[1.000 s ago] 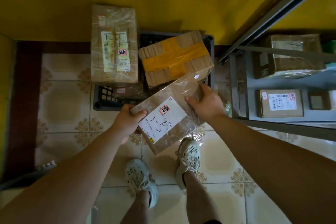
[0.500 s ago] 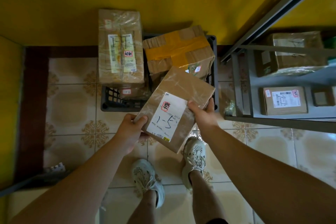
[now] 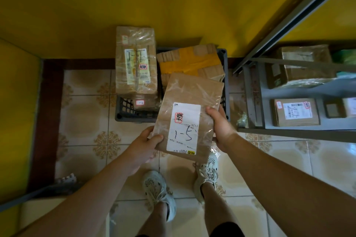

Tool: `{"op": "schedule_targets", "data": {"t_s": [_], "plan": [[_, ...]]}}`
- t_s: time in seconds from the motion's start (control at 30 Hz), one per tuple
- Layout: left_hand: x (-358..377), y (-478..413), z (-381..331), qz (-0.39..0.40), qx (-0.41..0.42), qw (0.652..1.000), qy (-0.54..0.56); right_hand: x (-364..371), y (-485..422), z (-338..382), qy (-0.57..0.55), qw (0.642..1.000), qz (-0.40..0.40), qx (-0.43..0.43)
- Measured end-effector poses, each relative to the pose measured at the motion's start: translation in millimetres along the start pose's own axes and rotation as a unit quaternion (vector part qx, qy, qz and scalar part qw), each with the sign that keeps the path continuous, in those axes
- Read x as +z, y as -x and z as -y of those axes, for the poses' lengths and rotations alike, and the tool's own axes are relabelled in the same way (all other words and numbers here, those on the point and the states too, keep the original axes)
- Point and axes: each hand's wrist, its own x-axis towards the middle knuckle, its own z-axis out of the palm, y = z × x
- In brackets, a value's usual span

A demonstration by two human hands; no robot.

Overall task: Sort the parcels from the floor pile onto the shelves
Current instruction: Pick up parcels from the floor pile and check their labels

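Note:
I hold a flat brown parcel wrapped in clear tape, its white label marked "1-5", in front of me above the floor. My left hand grips its lower left corner with the thumb on top. My right hand grips its right edge. Behind it a dark plastic crate on the floor holds a tall taped box, a box with yellow tape and a smaller parcel underneath. A grey metal shelf unit stands at the right.
The shelves hold a labelled box on the lower level, a small box beside it and a larger taped box above. Yellow walls close the back and left. My feet stand on patterned tile.
The parcel has turned from a slanted position to nearly upright and risen slightly toward me, with both hands still holding it. The view has shifted a little, so the crate sits further right in frame.

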Motion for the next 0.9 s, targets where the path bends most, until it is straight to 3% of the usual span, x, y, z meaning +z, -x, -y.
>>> {"op": "schedule_targets", "data": {"t_s": [0.23,0.43,0.67,0.9], "plan": [[5.4,110.7,-52.1,-0.045,0.121,0.990,0.054,-4.5,66.7,54.6,-0.020,0.998,0.036,-0.042],[4.0,211.8,-80.8,-0.081,0.224,0.971,0.024,1.4,193.3,115.9,-0.019,0.985,-0.001,-0.169],[-12.9,316.5,-87.7,-0.077,0.328,0.941,0.013,5.1,338.5,134.4,0.010,0.935,-0.067,-0.349],[-3.8,426.5,-86.6,-0.053,0.441,0.894,-0.063,-22.2,473.9,108.0,0.021,0.872,-0.161,-0.461]]}}
